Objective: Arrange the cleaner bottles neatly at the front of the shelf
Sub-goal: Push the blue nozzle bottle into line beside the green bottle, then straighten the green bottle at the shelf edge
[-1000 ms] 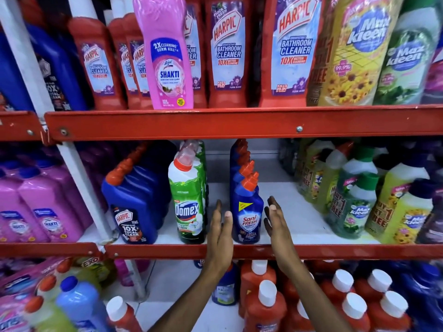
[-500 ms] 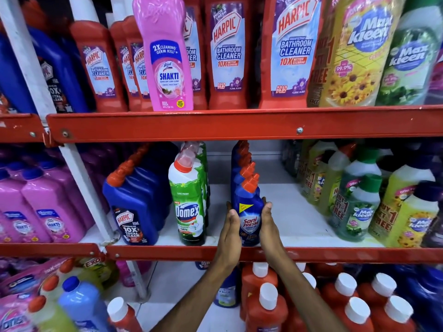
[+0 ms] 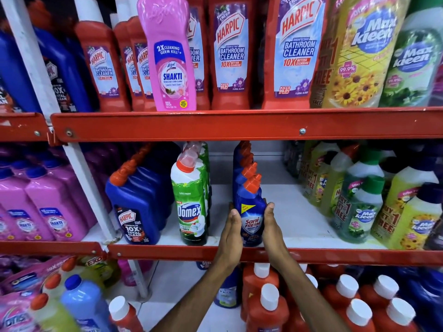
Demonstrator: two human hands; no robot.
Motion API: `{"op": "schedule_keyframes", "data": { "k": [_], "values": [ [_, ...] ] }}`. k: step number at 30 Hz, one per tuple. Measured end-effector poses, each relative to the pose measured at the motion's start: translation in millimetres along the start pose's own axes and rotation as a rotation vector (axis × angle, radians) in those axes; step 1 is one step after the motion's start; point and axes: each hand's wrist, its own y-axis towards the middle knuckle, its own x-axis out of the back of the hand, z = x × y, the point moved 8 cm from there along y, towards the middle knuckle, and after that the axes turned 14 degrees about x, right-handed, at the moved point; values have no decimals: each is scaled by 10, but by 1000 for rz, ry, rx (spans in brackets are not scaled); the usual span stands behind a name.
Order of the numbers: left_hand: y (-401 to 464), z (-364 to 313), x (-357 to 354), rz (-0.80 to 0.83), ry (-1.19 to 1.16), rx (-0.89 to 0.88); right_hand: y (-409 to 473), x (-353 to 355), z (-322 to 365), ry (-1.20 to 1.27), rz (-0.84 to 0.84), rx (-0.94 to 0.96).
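From the head camera, the row of blue bottles behind the front Sani Fresh bottle (image 3: 250, 216) is mostly hidden by it, only their orange caps showing, and the top shelf's bottles are cut off by the upper frame edge; the far-right bottles on the middle shelf blur into shadow. The Sani Fresh bottle stands upright at the front of the middle shelf (image 3: 299, 216), its base just behind the red front rail (image 3: 239, 254). To its left stands the green Domex bottle (image 3: 190, 207), near but with a slim gap; to its right lies a wide bare stretch of white shelf before the Max Kleen bottles (image 3: 359, 212). Both forearms rise from the bottom edge and cross the rail. The left hand (image 3: 231, 238) presses flat against the bottle's left side, fingers pointing up, and the right hand (image 3: 272, 226) cups its right side, thumb tip on the front near the label's edge, so the bottle is gripped between the two palms; the fingertips behind it cannot be seen
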Motion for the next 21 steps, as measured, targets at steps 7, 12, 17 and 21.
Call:
{"op": "schedule_keyframes", "data": {
  "k": [7, 12, 17, 21],
  "values": [
    [-235, 39, 271, -113, 157, -123, -263, 234, 246, 46, -322, 272],
    [-619, 9, 930, -349, 102, -319, -704, 91, 602, -60, -517, 646],
    [-719, -159, 1520, -530, 10, -430, -798, -576, 505, -144, -349, 599],
    [-453, -172, 1712, -456, 87, -354, -647, -923, 174, -182, -276, 372]
  ]
}}
